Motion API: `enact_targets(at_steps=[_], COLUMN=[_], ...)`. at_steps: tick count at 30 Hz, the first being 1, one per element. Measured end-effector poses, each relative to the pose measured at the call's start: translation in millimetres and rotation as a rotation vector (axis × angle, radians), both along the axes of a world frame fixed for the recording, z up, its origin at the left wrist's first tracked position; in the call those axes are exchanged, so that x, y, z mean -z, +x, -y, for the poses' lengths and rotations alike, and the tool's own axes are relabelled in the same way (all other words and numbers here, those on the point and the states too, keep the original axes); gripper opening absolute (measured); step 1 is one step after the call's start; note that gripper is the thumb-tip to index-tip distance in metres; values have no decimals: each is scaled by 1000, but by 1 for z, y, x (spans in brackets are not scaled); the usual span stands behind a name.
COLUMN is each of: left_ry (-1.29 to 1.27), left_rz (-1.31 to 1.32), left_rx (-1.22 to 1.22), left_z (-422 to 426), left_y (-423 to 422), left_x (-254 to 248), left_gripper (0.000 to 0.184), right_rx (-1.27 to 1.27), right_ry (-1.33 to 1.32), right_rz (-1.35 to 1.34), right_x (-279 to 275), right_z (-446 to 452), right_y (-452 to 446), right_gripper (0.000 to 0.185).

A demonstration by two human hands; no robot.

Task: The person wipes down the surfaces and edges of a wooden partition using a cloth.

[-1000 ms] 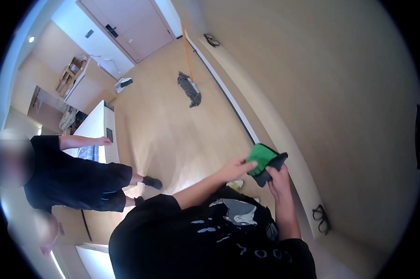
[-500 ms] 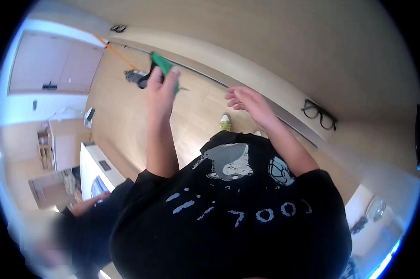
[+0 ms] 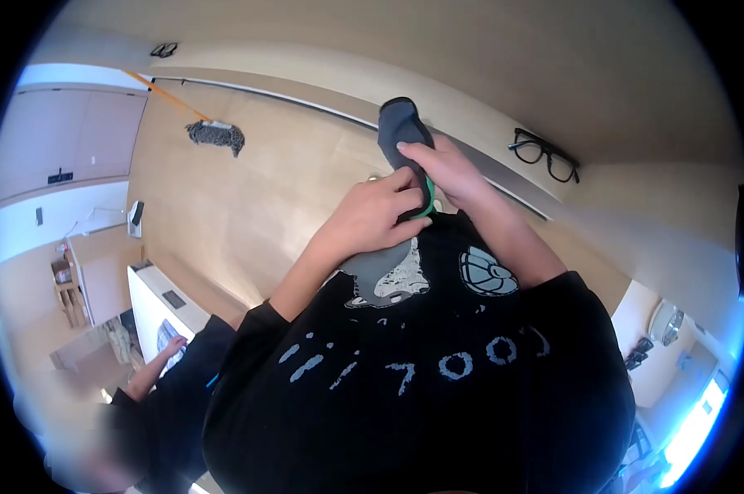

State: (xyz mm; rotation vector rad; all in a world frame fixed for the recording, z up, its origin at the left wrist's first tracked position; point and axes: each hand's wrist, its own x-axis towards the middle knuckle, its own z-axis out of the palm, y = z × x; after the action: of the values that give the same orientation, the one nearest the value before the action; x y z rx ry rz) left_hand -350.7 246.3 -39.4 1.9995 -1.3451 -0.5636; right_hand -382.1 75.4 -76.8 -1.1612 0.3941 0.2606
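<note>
A dark grey, soft-looking piece with a green edge (image 3: 399,123) is held in front of my chest; its exact kind is not clear. My left hand (image 3: 377,210) has its fingers curled round the lower end, where the green shows. Higher up, my right hand (image 3: 450,173) grips the same piece from the right, its thumb lying across the grey face. The far end points away from me and has a rounded dark rim. My hands hide part of the lower end.
A mop (image 3: 215,136) with an orange handle lies on the wooden floor (image 3: 248,189). Black-framed glasses (image 3: 545,156) are at the right wall. Another person's hand (image 3: 174,346) rests by a striped cloth on a white-topped counter (image 3: 153,305) at left.
My left hand has come back toward my chest with the piece, which now shows its grey side. My right hand, empty before, has closed on it too.
</note>
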Motion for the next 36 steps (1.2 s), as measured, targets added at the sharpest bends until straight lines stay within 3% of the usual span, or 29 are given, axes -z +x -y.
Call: enact_targets(at_steps=[1,3,4,6,9,12,14,16,17,20,21,24,27,30,34,36], left_ry=[-52,-78,-158,-387,-373,-557,-546,-384,-471,-368,-235,-368,-233,-492,-513,-480], left_rz=[-122,-488,-758,-877,-590,-396,-133,221,-229,-345,-307,-845,-787,-1101,-736,-498], left_rx=[2,44,-68,-422,-683,-857,-729,-400,-530,-404,-464,-397,-404,-514,-526,-381], left_z=[-4,-15,-24,-31,-44,-37,-34,-36,-29,-24,-36,-44,-77,-85,-72,-56], left_y=[-1,7,5,1,7,12,19,33,26,42,54,67,94,108,153,176], left_x=[4,20,43,78,129,129,117,102,103,100,125,114,128,115,73,39], left_gripper=[20,18,16,17,28,36,41,46,45,47,46,18,17,19,24,28], right_rx=[-16,-157,-225,-306,-319,-221,-245,-251,-216,-32,0,203,306,450,759,913], right_ry=[-159,-353,-447,-374,-208,-68,-57,13,31,96,180,306,236,141,-32,-133], right_rz=[-5,286,431,578,468,357,349,372,349,283,266,254,293,243,449,431], right_x=[-10,-18,-23,-38,-48,-51,-50,-52,-50,-48,-48,-49,-41,-24,-3,-10], right_z=[1,6,6,5,-4,-11,-8,-7,-6,-6,-2,10,21,20,8,5], right_y=[0,-4,-7,-11,-20,-22,-24,-28,-30,-35,-36,-42,-48,-56,-57,-47], right_gripper=[33,29,27,25,30,27,32,33,35,40,41,40,32,28,22,24])
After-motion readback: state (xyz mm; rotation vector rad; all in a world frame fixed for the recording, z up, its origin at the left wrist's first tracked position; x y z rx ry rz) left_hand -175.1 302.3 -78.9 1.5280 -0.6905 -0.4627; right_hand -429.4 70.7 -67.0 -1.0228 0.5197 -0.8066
